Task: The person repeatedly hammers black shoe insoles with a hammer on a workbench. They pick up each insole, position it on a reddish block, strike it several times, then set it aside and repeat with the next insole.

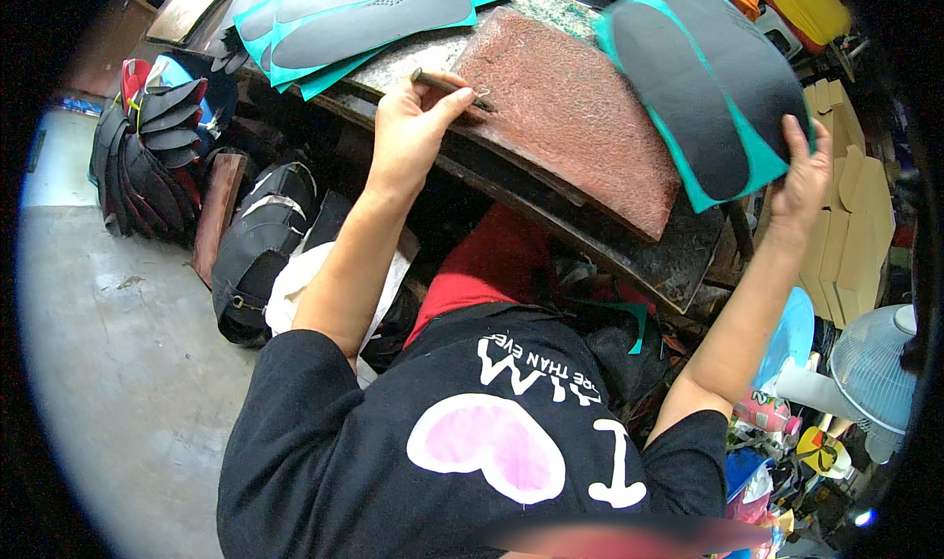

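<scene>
Over the near edge of a reddish-brown rough board [580, 107] is my left hand [408, 136], its fingers closed around a dark pen-like tool [433, 79]. The tool's tip points toward the board; I cannot tell its exact kind. Off to the right, my right hand [804, 177] grips the lower corner of a teal sheet [713, 62] bearing two black sole-shaped pieces. This sheet is held up, tilted, beside the board's right side and slightly blurred. Similar teal sheets with black sole shapes [374, 28] lie overlapping at the table's far left.
The board lies on a worn dark-edged table [551, 220]. Bundled black sole pieces [147, 156] and a black bag [270, 239] are at left. At right are stacked tan sheets [851, 205], a fan [875, 367] and a pink-labelled bottle [767, 411].
</scene>
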A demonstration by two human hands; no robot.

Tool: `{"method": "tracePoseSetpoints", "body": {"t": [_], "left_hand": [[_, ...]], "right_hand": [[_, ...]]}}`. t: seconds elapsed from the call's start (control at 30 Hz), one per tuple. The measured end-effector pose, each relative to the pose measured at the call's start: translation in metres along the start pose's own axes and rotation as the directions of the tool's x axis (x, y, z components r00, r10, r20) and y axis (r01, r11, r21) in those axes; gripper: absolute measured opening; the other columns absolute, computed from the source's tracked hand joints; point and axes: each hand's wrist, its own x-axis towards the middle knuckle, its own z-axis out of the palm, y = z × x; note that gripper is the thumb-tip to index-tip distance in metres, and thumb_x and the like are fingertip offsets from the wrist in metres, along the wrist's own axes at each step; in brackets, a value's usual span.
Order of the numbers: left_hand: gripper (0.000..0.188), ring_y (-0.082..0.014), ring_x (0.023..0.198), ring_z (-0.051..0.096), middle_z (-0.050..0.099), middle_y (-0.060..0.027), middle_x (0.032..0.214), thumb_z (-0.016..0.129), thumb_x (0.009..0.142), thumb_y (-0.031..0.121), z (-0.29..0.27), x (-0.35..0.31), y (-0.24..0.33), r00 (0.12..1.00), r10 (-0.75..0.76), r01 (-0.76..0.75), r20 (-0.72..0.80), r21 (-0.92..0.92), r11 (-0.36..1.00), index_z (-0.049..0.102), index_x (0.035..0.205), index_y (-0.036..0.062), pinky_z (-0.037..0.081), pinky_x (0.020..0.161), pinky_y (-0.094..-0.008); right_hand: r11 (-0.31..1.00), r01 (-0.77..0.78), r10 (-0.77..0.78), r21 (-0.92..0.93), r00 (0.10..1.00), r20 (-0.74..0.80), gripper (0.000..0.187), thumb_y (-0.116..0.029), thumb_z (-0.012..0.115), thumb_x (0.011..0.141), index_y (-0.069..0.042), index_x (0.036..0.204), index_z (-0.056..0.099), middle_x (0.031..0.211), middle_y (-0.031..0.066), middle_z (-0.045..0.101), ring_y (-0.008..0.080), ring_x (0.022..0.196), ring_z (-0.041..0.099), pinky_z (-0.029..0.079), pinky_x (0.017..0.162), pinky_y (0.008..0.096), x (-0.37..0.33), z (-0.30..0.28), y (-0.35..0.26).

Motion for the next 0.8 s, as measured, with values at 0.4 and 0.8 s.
{"method": "tracePoseSetpoints", "body": {"t": [0.4,0.8], "left_hand": [[0.012,-0.0145,0.093,0.064,0.069,-0.0096,0.101,0.071,0.088,0.000,-0.021,-0.001,0.036,0.869,0.341,-0.417,-0.358,-0.161,0.894,0.066,0.099,0.0008,0.049,0.089,-0.0257],[0.011,-0.0117,0.090,0.061,0.067,-0.0048,0.095,0.070,0.088,0.003,-0.016,0.021,-0.002,0.985,0.084,-0.107,-0.151,-0.153,0.982,0.066,0.098,0.0014,0.046,0.087,-0.0258]], "right_hand": [[0.980,-0.187,0.158,0.073,0.942,0.295,0.046,-0.020,0.080,0.082,-0.003,0.119,0.058,0.107,0.0095,0.067,0.0188,0.094,0.065,0.054,0.084,0.0353,0.015,0.115,0.042],[0.657,0.310,0.037,-0.687,0.897,0.440,0.084,-0.045,0.073,0.080,-0.010,0.148,0.038,0.135,0.0232,0.056,0.0349,0.123,0.056,0.042,0.104,0.0398,0.002,0.121,0.100]]}}
